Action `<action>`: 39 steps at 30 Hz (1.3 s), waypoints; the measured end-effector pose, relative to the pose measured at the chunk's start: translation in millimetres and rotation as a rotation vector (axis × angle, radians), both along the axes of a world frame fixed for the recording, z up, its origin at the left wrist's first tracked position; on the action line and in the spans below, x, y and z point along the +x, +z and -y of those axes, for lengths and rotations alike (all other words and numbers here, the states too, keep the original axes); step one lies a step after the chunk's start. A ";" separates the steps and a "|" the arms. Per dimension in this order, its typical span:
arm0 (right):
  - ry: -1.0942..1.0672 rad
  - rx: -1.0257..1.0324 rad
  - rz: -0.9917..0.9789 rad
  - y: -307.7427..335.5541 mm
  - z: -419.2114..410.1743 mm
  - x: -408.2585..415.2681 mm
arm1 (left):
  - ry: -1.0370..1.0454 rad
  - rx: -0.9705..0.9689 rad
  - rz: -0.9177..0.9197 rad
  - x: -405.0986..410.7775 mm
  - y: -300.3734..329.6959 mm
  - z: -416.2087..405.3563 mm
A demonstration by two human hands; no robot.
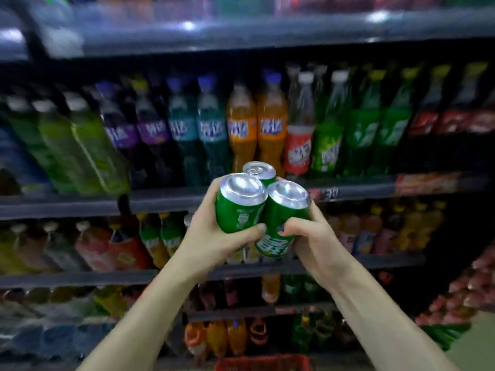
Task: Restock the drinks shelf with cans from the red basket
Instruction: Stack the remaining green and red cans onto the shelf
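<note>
at the bottom centre of the frame the rim of the red basket (pixel 263 363) is seen, low beneath the forearms. above it, in the middle of the frame, three green cans are clustered upright and touching one another, lifted clear of the basket and not yet on any shelf. the left hand (pixel 214 242) is wrapped round the left can (pixel 241 207), its thumb curled across the front; the right hand (pixel 310 236) is clamped on the right can (pixel 281 218), thumb pressed to its label. the back can (pixel 259 171) is wedged between the two, held in by fingers that are mostly hidden.

behind the cans a shelf edge (pixel 375 187) crosses the frame, with orange bottles (pixel 257 124) and green bottles (pixel 361 129) standing on it; the rest is blurred, and an open slot for cans cannot be made out.

the bundle is probably best kept squeezed inward from both sides, since the back can is likely to slip if either grip is eased. it should be set down level on a shelf before the hands are parted, and the bottles just behind should not be knocked.
</note>
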State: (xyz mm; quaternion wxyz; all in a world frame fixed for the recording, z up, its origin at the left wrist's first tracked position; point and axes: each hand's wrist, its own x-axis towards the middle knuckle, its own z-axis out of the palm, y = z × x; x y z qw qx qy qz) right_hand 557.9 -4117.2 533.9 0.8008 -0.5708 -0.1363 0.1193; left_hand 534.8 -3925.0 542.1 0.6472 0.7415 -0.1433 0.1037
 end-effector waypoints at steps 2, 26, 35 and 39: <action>0.006 -0.001 0.059 47.8 -5.4 0.8 | 0.005 -0.014 0.060 0.5 46.9 -4.4; 0.079 -0.102 0.462 315.5 -73.6 68.1 | 0.089 0.047 0.467 79.0 290.8 -70.5; 0.126 -0.120 0.431 337.5 -71.2 127.3 | 0.112 0.049 0.395 136.8 308.9 -65.7; 0.123 -0.148 0.410 341.9 -74.1 154.4 | 0.124 0.024 0.357 162.6 310.9 -68.0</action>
